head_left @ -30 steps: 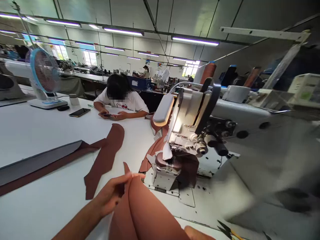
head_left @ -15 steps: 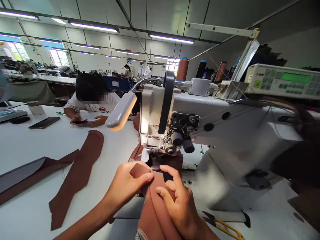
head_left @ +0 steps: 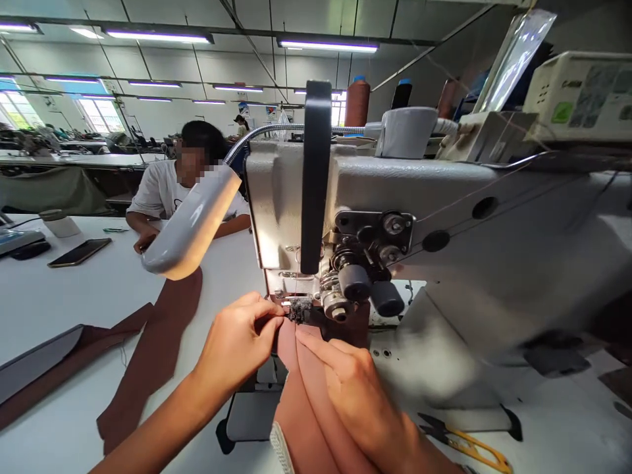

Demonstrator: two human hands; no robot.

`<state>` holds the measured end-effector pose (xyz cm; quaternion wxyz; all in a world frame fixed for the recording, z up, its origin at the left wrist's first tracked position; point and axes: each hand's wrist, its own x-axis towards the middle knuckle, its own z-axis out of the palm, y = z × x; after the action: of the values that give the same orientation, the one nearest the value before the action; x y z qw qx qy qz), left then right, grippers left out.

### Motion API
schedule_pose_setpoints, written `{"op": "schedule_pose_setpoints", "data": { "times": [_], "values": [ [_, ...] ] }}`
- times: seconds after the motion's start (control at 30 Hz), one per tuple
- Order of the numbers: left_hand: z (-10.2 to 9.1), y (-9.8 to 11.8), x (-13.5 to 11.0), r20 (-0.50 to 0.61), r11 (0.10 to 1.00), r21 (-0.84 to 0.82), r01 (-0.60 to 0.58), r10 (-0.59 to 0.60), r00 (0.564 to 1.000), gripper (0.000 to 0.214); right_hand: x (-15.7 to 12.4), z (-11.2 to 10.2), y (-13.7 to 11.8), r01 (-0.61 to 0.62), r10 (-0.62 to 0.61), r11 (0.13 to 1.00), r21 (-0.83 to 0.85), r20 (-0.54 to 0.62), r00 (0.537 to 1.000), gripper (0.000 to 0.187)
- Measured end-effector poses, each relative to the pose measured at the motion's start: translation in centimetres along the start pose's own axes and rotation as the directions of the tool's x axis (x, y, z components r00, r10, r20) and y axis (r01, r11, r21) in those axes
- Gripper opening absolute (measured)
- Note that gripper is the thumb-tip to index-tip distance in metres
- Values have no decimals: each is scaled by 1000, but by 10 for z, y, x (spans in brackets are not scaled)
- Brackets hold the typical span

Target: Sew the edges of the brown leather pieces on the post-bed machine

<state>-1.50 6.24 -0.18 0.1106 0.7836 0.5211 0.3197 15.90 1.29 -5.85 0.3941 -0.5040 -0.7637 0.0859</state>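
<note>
The brown panel [head_left: 311, 421] is set with its far end at the needle area of the sewing machine [head_left: 281, 204]. A lengthwise join is already formed; stitching along it cannot be made out, so most sewing is judged left. The far edge is pinched in the closed left hand [head_left: 241, 336]; the join is pressed by the right hand's [head_left: 358, 388] extended index finger, any grip being hidden. Counted: one panel worked, two brown pieces [head_left: 168, 342] [head_left: 44, 362] at left, one thread snips [head_left: 451, 432] near right.
</note>
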Motion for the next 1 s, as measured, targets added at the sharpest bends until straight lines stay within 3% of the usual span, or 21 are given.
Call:
{"op": "schedule_pose_setpoints", "data": {
  "times": [0.2, 0.4, 0.7, 1.0],
  "values": [
    [2, -3, 5, 43, 999, 29, -17, 16, 999, 18, 3, -5, -3, -41, 41, 999, 4, 64, 997, 58],
    [2, -3, 7, 70, 998, 22, -67, 65, 995, 21, 4, -8, -5, -39, 53, 992, -119, 114, 992, 66],
    [3, -7, 11, 100, 987, 55, -152, 146, 984, 25, 8, -12, -5, 21, -17, 998, -58, 73, 997, 54],
    [1, -6, 5, 161, 986, 89, -139, 123, 979, 25, 5, -10, -6, 52, -50, 996, -69, 29, 998, 54]
  ]
}}
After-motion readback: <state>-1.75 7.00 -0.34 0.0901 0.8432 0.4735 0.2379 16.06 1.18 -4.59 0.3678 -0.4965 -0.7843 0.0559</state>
